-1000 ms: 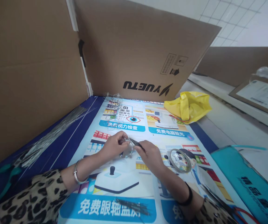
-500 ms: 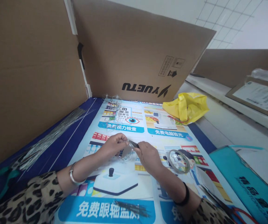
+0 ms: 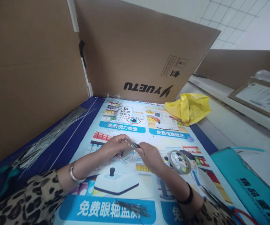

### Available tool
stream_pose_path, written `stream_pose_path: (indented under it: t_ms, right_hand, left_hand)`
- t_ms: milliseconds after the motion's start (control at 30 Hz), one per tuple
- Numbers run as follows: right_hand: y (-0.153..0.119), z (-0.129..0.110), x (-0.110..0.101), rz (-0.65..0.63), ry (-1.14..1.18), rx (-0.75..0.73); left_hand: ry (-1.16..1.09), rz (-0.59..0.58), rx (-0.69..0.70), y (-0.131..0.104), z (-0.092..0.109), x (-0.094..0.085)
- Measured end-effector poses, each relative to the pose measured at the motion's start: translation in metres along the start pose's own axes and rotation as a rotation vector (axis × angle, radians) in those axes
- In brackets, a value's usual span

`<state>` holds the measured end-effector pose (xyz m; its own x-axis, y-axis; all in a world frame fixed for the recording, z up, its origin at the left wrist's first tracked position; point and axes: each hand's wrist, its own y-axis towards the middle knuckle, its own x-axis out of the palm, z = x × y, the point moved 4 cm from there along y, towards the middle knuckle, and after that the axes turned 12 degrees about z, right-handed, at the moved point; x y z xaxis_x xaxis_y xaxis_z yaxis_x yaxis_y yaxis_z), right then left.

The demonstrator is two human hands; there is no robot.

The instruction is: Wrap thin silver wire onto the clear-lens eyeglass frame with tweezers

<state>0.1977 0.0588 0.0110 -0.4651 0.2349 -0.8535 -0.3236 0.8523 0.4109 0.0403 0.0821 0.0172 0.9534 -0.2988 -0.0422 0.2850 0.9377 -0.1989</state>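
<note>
Over the middle of the printed mat, my left hand (image 3: 118, 146) is closed in a pinch on a thin wire loop with clear beads (image 3: 126, 156), which hangs below the fingers. Opposite it, my right hand (image 3: 149, 155) is closed around a slim, dark metal tool (image 3: 135, 144), its pointed end reaching to the left fingertips. Most of the tool is hidden in the palm, so its exact kind does not show. To the right of that hand lies a round clear dish (image 3: 180, 162) with small shiny bits in it.
Long thin wires (image 3: 52, 134) lie at left near a teal-handled tool (image 3: 10, 173). Beaded wire pieces (image 3: 113, 104) rest at the back. Short dark wires (image 3: 133, 207) lie in front. A yellow bag (image 3: 190, 107), red-handled scissors (image 3: 219, 201) and cardboard walls (image 3: 135, 50) surround the mat.
The hands stay nearly in place, with only slight finger movement at the wire and the tool tip. The view has shifted very slightly.
</note>
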Motion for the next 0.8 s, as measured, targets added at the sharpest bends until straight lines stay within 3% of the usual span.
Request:
stream_pose_path:
  t_ms: [433, 567, 800]
  right_hand:
    - [0.001, 0.013, -0.007, -0.010, 0.072, 0.170]
    - [0.002, 0.014, -0.011, -0.016, 0.125, 0.198]
    - [0.013, -0.001, -0.018, 0.129, 0.416, 0.258]
  left_hand:
    - [0.162, 0.088, 0.109, 0.003, 0.003, -0.005]
    - [0.130, 0.066, 0.085, 0.004, 0.000, -0.005]
    - [0.053, -0.045, 0.022, 0.001, -0.004, 0.005]
